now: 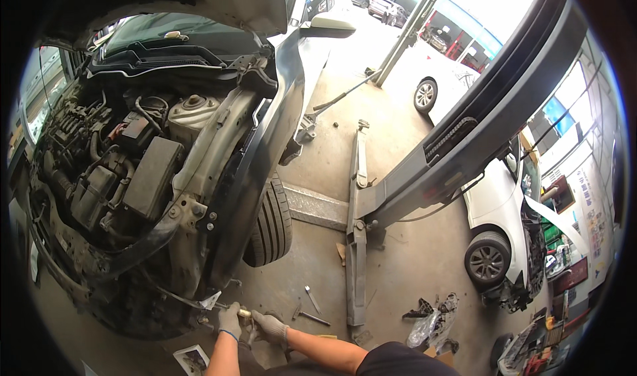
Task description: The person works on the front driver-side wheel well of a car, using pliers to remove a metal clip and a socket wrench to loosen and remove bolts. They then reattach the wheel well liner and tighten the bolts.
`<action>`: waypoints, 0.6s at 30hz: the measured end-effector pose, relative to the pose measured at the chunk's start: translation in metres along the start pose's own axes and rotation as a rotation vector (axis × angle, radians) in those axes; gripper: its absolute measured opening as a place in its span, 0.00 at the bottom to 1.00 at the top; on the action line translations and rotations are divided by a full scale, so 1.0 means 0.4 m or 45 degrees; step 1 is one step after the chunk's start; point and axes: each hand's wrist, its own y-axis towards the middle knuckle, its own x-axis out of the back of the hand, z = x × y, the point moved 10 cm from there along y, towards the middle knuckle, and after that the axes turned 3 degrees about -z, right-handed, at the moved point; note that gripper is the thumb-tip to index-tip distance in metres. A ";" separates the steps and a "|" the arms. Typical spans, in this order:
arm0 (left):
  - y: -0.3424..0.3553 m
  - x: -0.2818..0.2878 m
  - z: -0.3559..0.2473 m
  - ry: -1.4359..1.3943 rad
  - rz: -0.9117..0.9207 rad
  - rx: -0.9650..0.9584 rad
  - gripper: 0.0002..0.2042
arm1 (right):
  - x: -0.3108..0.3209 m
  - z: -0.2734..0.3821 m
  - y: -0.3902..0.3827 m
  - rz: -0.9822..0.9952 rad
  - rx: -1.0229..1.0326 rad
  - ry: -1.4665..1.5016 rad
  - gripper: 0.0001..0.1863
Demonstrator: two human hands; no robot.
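Note:
Both my hands wear light grey work gloves and are low in the picture, by the front corner of a dark car with its hood up. A short pale-yellow cylindrical piece (245, 313) shows between them. My left hand (229, 319) is closed at its left end, and my right hand (271, 328) grips its right end. Too small to name, some metal shows under the piece. Just beyond my left hand, a white scrap (211, 300) hangs near a thin rod (174, 297) running along the car's exposed front. The bumper is off, baring the engine bay (126, 157).
A two-post lift column (464, 130) rises at the right, its arm (357, 263) low along the floor. Hand tools (314, 318) and removed parts (434, 319) lie nearby. The front tyre (271, 223) stands beside the lift. A white car (497, 203) is farther right.

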 end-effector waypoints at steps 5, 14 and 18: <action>0.039 -0.006 0.014 -0.102 0.095 0.083 0.04 | -0.016 0.156 -0.043 -0.179 0.782 -1.078 0.26; 0.026 -0.014 0.032 -0.042 0.195 0.122 0.06 | 0.032 0.108 0.015 -0.213 0.612 -0.959 0.21; -0.006 -0.026 0.016 -0.254 0.095 0.132 0.05 | 0.035 0.040 0.027 -0.079 0.207 -0.416 0.23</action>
